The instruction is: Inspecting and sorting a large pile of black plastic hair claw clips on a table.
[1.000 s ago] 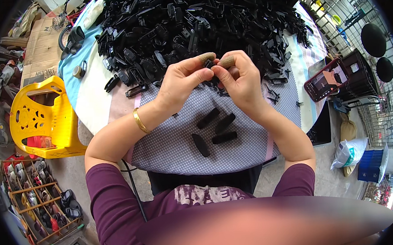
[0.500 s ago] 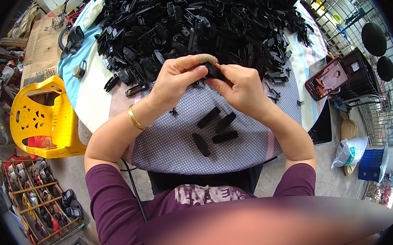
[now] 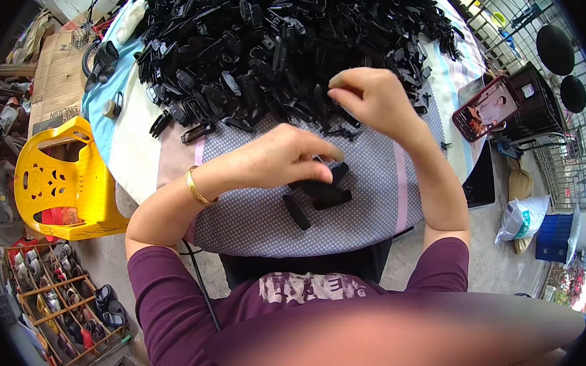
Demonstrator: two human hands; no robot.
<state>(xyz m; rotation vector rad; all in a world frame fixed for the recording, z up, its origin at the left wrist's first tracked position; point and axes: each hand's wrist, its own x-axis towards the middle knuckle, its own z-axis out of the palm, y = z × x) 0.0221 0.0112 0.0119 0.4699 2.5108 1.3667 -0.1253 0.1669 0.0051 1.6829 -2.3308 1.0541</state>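
- At the left edge of the frame a yellow plastic chair (image 3: 62,182) stands beside the round table (image 3: 134,146), and below it a rack of shoes (image 3: 63,294) sits on the floor; neither has moved in the last second.
- Left of centre, the left hand (image 3: 271,161), with a gold bangle (image 3: 197,187) on its wrist, has come down from the edge of the heap to the small group of black plastic pieces (image 3: 317,193) on the dotted cloth (image 3: 255,219). Its fingers curl over the top piece and touch it; I cannot tell whether they pinch it or only press it down.
- The hands, which were together a second ago working one part between them, are now apart, so that part seems to have been set with the finished group.
- Upper centre, the big heap of black clips (image 3: 283,41) covers the far half of the table.
- Right of centre, the right hand (image 3: 368,96) has moved up to the near edge of the heap, thumb and forefinger pinched, seemingly picking a fresh clip, though what they hold is too small to see.
- At the right, a phone (image 3: 486,107) with a lit screen lies on the table edge.
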